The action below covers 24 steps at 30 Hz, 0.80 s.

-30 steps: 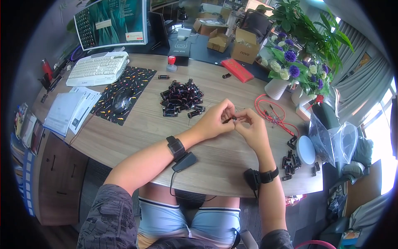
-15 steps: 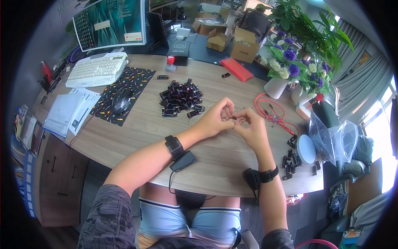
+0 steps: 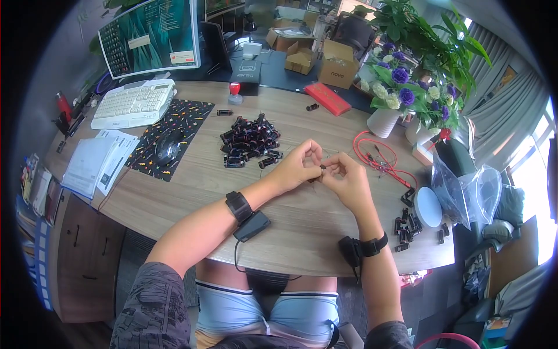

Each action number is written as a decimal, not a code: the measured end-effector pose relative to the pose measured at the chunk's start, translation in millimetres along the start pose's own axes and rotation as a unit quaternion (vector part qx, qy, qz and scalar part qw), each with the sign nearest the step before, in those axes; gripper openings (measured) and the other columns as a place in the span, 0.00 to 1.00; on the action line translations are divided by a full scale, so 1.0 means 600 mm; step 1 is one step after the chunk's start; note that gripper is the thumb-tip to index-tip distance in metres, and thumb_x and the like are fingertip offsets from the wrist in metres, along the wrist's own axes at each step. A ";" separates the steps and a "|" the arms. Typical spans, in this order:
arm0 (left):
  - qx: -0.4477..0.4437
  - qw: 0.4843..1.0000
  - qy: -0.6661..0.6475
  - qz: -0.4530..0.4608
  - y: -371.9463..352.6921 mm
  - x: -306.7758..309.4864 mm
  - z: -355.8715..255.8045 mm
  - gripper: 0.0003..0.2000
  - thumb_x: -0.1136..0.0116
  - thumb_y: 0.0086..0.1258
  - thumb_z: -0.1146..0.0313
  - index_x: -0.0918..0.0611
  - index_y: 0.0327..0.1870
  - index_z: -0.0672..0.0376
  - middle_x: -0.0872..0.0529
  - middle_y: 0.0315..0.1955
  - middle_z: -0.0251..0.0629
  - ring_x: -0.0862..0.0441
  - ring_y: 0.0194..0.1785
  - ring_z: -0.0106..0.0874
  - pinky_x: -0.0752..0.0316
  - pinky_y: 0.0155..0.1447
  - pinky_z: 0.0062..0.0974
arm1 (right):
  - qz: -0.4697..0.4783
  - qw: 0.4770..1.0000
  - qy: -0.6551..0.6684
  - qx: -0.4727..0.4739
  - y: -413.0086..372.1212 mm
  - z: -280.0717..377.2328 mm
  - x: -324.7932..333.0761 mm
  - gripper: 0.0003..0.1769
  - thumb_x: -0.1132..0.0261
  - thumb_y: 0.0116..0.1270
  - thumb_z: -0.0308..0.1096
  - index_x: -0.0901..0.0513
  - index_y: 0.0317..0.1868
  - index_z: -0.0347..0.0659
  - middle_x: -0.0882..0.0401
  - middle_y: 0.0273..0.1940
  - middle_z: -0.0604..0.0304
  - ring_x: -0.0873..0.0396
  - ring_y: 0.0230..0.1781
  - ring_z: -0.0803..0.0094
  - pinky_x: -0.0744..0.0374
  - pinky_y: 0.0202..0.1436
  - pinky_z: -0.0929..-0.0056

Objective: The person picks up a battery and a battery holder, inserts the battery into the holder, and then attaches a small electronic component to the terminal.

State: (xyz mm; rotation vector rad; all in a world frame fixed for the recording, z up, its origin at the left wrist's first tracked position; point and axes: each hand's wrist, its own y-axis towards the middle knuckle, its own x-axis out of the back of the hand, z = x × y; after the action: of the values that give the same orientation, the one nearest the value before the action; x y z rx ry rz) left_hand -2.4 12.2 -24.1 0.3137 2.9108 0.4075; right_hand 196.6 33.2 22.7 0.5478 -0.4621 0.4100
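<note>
My left hand (image 3: 300,168) and my right hand (image 3: 349,179) meet over the middle of the desk, fingertips pinched together. Between them is a small dark part (image 3: 322,167), mostly hidden by the fingers, with thin wire-like ends showing close by. To the left of my hands lies a heap of small black cylindrical parts (image 3: 249,139) with reddish bits and thin leads. More of these black parts (image 3: 408,227) lie loosely at the right end of the desk, beyond my right forearm.
A red cable (image 3: 378,152) is coiled right of my hands. A round pale lid-like disc (image 3: 428,207) and clear plastic bags (image 3: 468,195) are at the right edge. Keyboard (image 3: 132,103), mouse (image 3: 168,146), red-topped stamp (image 3: 235,93), red packet (image 3: 327,99) and flower pot (image 3: 382,123) stand farther back.
The camera view has shifted slightly. My fingers have moved a little around the small dark part, which both hands still pinch.
</note>
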 end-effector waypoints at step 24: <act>-0.005 1.000 -0.013 0.026 -0.007 -0.011 -0.018 0.17 0.37 0.71 0.79 0.28 0.58 0.62 0.21 0.46 0.37 0.11 0.46 0.27 0.14 0.48 0.26 | 0.037 0.999 0.039 -0.006 -0.003 0.014 0.009 0.12 0.28 0.67 0.21 0.12 0.50 0.29 0.10 0.39 0.58 0.12 0.40 0.75 0.15 0.51 0.73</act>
State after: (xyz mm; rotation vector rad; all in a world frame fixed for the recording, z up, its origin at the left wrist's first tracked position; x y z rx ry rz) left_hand 0.6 4.1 -13.9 0.3907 2.8787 0.4216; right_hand 199.1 28.1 31.3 0.5015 -0.4099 0.4967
